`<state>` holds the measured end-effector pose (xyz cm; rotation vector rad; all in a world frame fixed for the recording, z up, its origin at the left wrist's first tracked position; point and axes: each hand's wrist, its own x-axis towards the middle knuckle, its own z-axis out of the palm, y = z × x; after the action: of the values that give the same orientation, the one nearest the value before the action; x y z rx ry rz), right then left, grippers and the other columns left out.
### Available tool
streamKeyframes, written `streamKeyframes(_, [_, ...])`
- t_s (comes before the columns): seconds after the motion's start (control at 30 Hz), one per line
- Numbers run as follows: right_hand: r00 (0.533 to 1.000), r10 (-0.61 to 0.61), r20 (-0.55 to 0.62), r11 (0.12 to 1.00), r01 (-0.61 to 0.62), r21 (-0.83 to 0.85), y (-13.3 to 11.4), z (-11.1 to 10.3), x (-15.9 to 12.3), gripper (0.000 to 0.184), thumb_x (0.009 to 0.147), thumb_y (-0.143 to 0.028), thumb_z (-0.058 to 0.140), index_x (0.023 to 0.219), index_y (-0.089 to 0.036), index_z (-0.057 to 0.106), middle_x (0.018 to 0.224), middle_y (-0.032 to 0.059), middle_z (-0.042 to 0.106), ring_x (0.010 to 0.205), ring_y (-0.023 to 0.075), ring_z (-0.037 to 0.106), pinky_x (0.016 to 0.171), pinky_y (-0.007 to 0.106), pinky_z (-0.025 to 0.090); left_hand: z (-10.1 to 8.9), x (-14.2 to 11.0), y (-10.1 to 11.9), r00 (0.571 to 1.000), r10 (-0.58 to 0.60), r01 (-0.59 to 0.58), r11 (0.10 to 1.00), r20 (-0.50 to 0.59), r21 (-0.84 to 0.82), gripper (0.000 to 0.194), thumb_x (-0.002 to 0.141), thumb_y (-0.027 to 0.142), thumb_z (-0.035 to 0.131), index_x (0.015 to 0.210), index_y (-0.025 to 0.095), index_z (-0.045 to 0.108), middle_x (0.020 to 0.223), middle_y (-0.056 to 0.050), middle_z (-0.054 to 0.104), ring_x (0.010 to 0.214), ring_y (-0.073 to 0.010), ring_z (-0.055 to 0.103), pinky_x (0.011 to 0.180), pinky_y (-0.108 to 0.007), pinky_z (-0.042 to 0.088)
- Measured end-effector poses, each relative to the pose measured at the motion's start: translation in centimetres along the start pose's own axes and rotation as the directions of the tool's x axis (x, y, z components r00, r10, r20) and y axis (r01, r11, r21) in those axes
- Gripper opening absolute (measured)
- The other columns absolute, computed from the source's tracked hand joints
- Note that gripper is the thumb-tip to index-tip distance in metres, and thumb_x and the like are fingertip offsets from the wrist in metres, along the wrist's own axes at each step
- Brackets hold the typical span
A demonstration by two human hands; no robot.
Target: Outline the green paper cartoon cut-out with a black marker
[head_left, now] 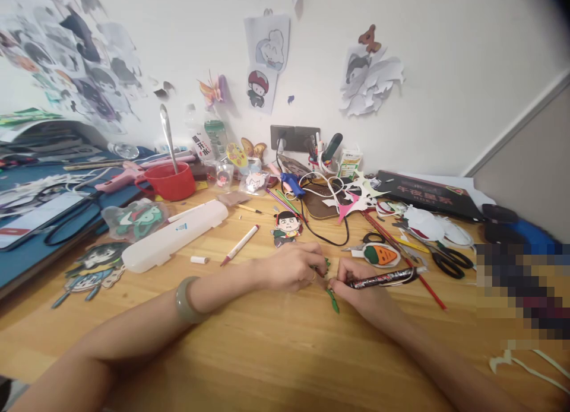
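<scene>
My left hand (297, 267) is closed around a small green cutout (333, 302), mostly hidden by my fingers; its leaf-like end sticks out below. In my right hand (363, 293) a black marker pen (383, 278) lies slantwise, its back end pointing right. Both hands meet over the wooden table, the right fingertips touching or nearly touching the green piece. Just behind them rests a cartoon figure cutout (286, 228). Behind my right hand lies a carrot cutout (381, 256). An uncapped red marker (240, 244) and a white cap (199, 260) lie left of my left hand.
A white pencil case (176, 237) and a red mug (170, 181) with a spoon stand at the left. Scissors (447, 261), paper scraps (363, 192) and a black box (430, 195) are at the right. A black cable (318, 234) loops behind my hands.
</scene>
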<state>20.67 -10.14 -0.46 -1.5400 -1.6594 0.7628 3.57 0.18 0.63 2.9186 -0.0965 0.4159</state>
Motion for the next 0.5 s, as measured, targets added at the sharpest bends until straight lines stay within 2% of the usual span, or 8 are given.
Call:
streamKeyframes(0.23, [1.000, 0.004, -0.002, 1.000, -0.004, -0.003, -0.28, 0.07, 0.07, 0.022, 0.067, -0.012, 0.050, 0.053, -0.021, 0.035, 0.050, -0.0061, 0.038, 0.049, 0.0099, 0.034, 0.045, 0.024, 0.023, -0.05, 0.11, 0.04, 1.000, -0.005, 0.005, 1.000, 0.009, 0.002, 0.030, 0.079, 0.006, 0.047, 0.095, 0.024, 0.066, 0.094, -0.002, 0.061, 0.091, -0.0181, 0.047, 0.074, -0.026, 0.038])
streamKeyframes(0.5, [1.000, 0.018, 0.000, 1.000, -0.018, -0.020, 0.04, 0.16, 0.03, 0.023, 0.069, -0.015, 0.050, 0.054, -0.021, 0.033, 0.051, -0.0066, 0.035, 0.049, 0.0099, 0.033, 0.045, 0.023, 0.023, 0.07, -0.16, -0.07, 1.000, 0.002, -0.002, 1.000, 0.008, -0.011, 0.032, 0.080, 0.006, 0.046, 0.099, 0.024, 0.065, 0.095, -0.001, 0.061, 0.092, -0.0180, 0.047, 0.077, -0.027, 0.038])
